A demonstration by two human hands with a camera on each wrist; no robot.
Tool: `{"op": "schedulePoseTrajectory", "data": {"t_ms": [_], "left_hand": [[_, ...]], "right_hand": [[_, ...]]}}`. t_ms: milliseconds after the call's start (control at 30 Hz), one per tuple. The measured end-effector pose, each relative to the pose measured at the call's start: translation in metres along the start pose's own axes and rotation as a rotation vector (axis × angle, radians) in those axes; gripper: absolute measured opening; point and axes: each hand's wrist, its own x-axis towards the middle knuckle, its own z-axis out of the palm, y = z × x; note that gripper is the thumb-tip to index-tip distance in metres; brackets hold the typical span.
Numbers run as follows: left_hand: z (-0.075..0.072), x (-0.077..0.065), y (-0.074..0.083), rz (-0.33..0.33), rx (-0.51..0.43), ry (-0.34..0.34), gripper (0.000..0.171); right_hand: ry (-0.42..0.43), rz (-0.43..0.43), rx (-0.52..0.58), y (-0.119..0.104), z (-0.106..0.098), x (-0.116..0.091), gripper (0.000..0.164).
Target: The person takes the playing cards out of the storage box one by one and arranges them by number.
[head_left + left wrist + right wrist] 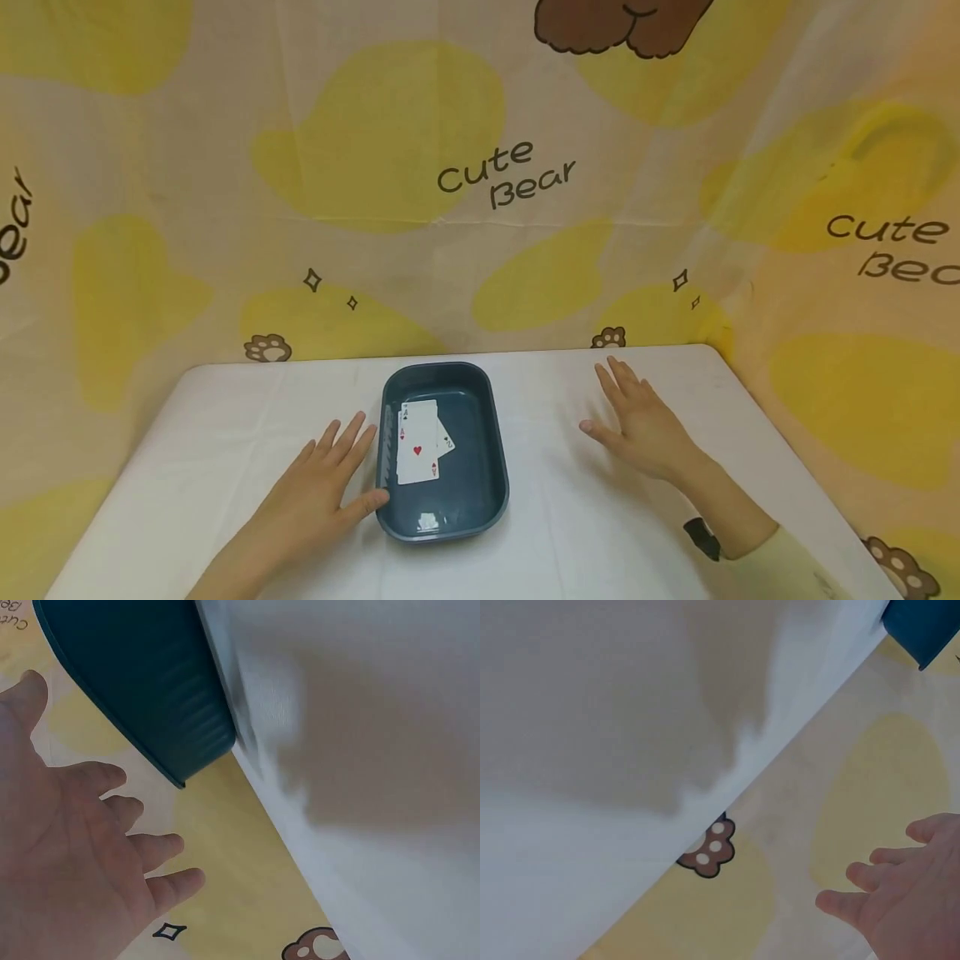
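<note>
Head view: the left hand [318, 483], fingers spread, is just beside a blue tray [472, 475] on the white table [555, 533]; playing cards [417, 433] lie inside, toward its left wall. The right hand [648, 429], fingers also spread, hovers well apart. Left wrist: spread fingers near the tray's ribbed wall. Right wrist: parted fingers, tray well apart.

"Where's the dark-blue oblong plastic tray [474, 479]?"
"On the white rectangular table [555, 533], near its far edge, between left hand [321, 479] and right hand [647, 429]."
"And the white rectangular playing cards [417, 463]?"
"Inside, overlapping, nearer the tray's left edge."
</note>
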Motion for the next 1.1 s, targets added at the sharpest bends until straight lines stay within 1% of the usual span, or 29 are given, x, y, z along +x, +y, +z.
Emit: {"op": "schedulePoseTrajectory", "data": {"t_ms": [233,433,733,933,1100], "left_hand": [[0.004,-0.003,0.007,0.011,-0.073,-0.055,0.09],[0.004,-0.005,0.008,0.011,-0.077,-0.065,0.089],[0.005,-0.007,0.008,-0.039,-0.108,-0.105,0.094],[0.009,-0.006,0.009,-0.025,-0.121,-0.094,0.096],[0.009,-0.006,0.01,-0.036,-0.126,-0.111,0.097]], "right_hand": [[0.001,-0.038,0.011,-0.013,0.003,0.006,0.093],[-0.012,-0.069,0.003,-0.028,0.006,0.013,0.093],[-0.029,-0.129,0.027,-0.048,0.01,0.024,0.094],[-0.02,-0.144,0.052,-0.059,0.011,0.028,0.093],[-0.018,-0.157,0.06,-0.068,0.015,0.034,0.093]]}}
